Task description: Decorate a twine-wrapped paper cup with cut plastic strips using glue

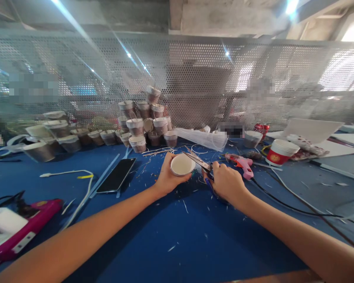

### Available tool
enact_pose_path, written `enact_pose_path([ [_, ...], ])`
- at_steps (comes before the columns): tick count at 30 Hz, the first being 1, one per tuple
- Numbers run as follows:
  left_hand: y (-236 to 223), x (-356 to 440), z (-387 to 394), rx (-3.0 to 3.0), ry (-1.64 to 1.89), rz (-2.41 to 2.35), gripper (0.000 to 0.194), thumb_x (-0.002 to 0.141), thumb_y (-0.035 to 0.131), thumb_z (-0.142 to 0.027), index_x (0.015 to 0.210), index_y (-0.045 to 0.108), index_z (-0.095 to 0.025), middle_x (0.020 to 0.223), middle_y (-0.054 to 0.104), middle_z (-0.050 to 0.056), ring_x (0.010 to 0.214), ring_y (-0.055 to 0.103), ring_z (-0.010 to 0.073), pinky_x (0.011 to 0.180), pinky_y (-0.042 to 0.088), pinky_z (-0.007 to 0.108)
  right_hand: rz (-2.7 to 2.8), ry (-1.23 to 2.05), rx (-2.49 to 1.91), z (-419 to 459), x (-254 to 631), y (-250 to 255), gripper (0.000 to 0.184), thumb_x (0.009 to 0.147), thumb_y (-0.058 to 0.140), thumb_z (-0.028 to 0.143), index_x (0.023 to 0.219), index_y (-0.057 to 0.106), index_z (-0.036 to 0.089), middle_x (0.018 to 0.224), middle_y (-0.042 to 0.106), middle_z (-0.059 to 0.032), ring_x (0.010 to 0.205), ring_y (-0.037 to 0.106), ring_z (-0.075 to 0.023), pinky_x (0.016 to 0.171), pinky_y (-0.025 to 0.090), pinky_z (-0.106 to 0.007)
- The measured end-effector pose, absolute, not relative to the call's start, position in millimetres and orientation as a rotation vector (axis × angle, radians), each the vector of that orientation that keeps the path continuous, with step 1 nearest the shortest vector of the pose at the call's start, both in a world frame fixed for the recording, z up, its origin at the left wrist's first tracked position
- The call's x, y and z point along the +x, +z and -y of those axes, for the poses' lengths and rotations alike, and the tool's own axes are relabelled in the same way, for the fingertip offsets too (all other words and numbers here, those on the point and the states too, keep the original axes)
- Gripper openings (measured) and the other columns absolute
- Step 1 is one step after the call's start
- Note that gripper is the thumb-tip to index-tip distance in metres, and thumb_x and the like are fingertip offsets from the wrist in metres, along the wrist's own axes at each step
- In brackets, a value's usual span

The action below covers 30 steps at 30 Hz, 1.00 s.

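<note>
My left hand (166,177) is wrapped round a small white-rimmed cup (183,164), whose open mouth faces me. In my right hand (227,181) is a pair of scissors (205,165) with dark blue handles. The scissor blades point left and lie at the cup's right rim; whether they touch it I cannot tell. The cup's inside looks pale and smooth, and its outer side is mostly hidden by my fingers. Thin pale scraps (185,206) lie on the blue table (165,243) below both hands.
Stacked cups (135,126) stand at the back, with more cups (57,129) leftward. A phone (116,175) and magenta power strip (32,224) lie left. Rightward are a pink glue gun (242,163) with its cord, red-and-white paper cups (281,152) and a red can (262,129).
</note>
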<state>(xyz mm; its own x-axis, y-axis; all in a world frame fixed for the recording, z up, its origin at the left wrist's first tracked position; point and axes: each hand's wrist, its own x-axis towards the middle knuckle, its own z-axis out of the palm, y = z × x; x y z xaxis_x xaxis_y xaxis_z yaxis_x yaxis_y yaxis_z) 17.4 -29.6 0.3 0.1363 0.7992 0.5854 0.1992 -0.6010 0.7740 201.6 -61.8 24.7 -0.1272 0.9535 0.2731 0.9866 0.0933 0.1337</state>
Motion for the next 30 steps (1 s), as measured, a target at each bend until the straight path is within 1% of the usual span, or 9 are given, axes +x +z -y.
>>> enact_pose_path([
  [3, 0.4, 17.1, 30.4, 1.921, 1.459, -0.959, 0.049, 0.057, 0.074, -0.023, 0.094, 0.041, -0.02, 0.091, 0.049, 0.001, 0.085, 0.051, 0.0167, 0.074, 0.042, 0.031, 2.227, -0.426, -1.993, 61.2, 202.5, 24.8, 0.053, 0.085, 0.024, 0.055, 0.095, 0.05, 0.011, 0.081, 0.061, -0.0149, 0.076, 0.063, -0.0262, 0.058, 0.044, -0.031],
  [10, -0.8, 16.5, 28.7, 1.901, 1.459, -0.978, 0.05, 0.056, 0.074, -0.022, 0.093, 0.041, -0.02, 0.09, 0.049, 0.001, 0.083, 0.051, 0.0162, 0.073, 0.043, 0.031, 2.232, -0.387, -1.986, 58.9, 205.8, 23.7, 0.043, 0.086, 0.027, 0.049, 0.093, 0.05, 0.013, 0.08, 0.063, -0.0135, 0.073, 0.063, -0.0252, 0.058, 0.042, -0.03],
  [15, 0.1, 17.4, 29.6, 1.863, 1.443, -0.998, 0.051, 0.055, 0.074, -0.023, 0.092, 0.039, -0.02, 0.089, 0.049, 0.001, 0.081, 0.051, 0.016, 0.072, 0.043, 0.031, 2.224, -0.397, -1.977, 57.4, 207.0, 23.5, 0.044, 0.085, 0.029, 0.051, 0.091, 0.051, 0.013, 0.079, 0.064, -0.0124, 0.072, 0.063, -0.0257, 0.056, 0.043, -0.03],
  [21, 1.7, 19.4, 29.7, 1.842, 1.408, -0.991, 0.05, 0.056, 0.074, -0.022, 0.09, 0.038, -0.02, 0.087, 0.049, 0.001, 0.079, 0.05, 0.0145, 0.07, 0.043, 0.029, 2.212, -0.517, -1.957, 57.2, 206.6, 22.6, 0.047, 0.085, 0.029, 0.052, 0.092, 0.051, 0.011, 0.078, 0.062, -0.0144, 0.073, 0.062, -0.0265, 0.055, 0.043, -0.03],
  [25, 2.2, 20.3, 29.8, 1.862, 1.359, -1.01, 0.049, 0.056, 0.073, -0.022, 0.089, 0.037, -0.02, 0.084, 0.048, -0.001, 0.076, 0.049, 0.0137, 0.068, 0.042, 0.028, 2.179, -0.547, -1.969, 57.9, 205.1, 23.4, 0.05, 0.084, 0.031, 0.054, 0.093, 0.051, 0.009, 0.082, 0.06, -0.0162, 0.076, 0.061, -0.0273, 0.059, 0.044, -0.032],
  [30, 1.3, 20.6, 29.7, 1.886, 1.351, -0.991, 0.051, 0.056, 0.074, -0.023, 0.089, 0.035, -0.021, 0.084, 0.048, -0.001, 0.076, 0.049, 0.0135, 0.068, 0.042, 0.027, 2.19, -0.477, -1.992, 58.5, 203.6, 23.7, 0.051, 0.084, 0.03, 0.055, 0.095, 0.05, 0.01, 0.085, 0.06, -0.0163, 0.079, 0.061, -0.0256, 0.062, 0.043, -0.031],
])
